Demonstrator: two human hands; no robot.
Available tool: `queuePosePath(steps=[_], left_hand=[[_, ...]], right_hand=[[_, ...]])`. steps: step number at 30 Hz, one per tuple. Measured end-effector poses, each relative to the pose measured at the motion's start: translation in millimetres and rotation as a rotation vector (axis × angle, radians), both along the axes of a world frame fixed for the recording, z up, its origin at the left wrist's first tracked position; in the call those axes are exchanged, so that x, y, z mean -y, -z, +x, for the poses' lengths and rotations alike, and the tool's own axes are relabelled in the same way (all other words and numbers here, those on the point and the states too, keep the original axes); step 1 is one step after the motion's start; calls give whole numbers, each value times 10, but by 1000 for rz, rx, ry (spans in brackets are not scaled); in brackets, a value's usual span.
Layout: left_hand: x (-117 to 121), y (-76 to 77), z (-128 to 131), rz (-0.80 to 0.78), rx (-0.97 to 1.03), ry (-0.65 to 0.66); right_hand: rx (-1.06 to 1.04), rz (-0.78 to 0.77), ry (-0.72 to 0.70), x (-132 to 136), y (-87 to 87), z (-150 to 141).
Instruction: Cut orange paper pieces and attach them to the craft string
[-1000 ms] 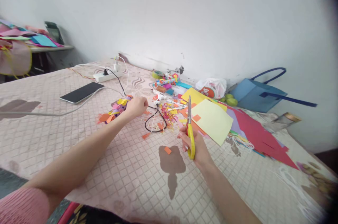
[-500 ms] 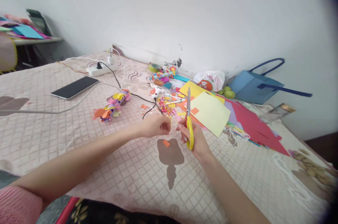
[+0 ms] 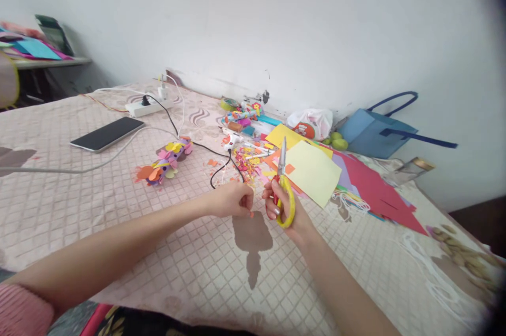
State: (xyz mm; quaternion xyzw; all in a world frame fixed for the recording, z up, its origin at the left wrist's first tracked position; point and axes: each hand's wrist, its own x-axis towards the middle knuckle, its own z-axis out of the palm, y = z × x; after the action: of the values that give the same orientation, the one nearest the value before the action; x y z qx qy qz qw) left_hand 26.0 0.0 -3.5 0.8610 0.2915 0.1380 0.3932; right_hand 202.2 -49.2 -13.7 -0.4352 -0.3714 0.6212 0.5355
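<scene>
Gripping scissors (image 3: 282, 166) in the right hand (image 3: 297, 222), orange scrap (image 3: 252, 214) pinched in left hand (image 3: 230, 199), blue bag (image 3: 371, 133) (contents hidden) beyond.

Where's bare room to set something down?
Bare tablecloth between left forearm and right forearm, down to the near edge; also between left forearm and white cable, and between right forearm and white string. Crowded: centre-right toward the wall, with glue gun, paper scraps, pale yellow sheet.

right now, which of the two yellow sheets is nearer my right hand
The pale yellow sheet is nearer your right hand. It partly overlaps the bright yellow sheet, which sits farther back toward the wall.
</scene>
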Motion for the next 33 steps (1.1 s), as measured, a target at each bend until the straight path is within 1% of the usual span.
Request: queuePosePath(steps=[3, 5, 7, 11, 14, 16, 19, 23, 28, 31, 33], left_hand=[[-80, -15, -6, -142, 178, -41], [-135, -51, -12, -254, 295, -66], [-176, -101, -21, -368, 386, -118], [-207, -177, -36, -554, 506, -256], [-194, -180, -29, -662, 527, -300], [-172, -161, -13, -683, 495, -292], [-129, -117, 22, -634, 454, -241], [-77, -42, 69, -592, 413, -167], [-52, 22, 90, -589, 363, -103], [-67, -11, 77, -595, 372, -118], [-87, -63, 61, -601, 408, -182]], right_hand=[[-76, -54, -80, -14, 19, 19], [-81, -69, -106, -12, 20, 16], [-74, -79, -120, -2, 14, 5], [-39, -81, -177, 20, 25, -19], [-23, -47, -176, 33, 39, -40], [-13, -12, -127, 44, 33, -58], [12, 27, -52, 57, 2, -82], [52, 28, 19, 61, -27, -95], [98, 18, 30, 51, -4, -91], [114, 46, 16, 48, 6, -86], [128, 62, -6, 57, 0, -86]])
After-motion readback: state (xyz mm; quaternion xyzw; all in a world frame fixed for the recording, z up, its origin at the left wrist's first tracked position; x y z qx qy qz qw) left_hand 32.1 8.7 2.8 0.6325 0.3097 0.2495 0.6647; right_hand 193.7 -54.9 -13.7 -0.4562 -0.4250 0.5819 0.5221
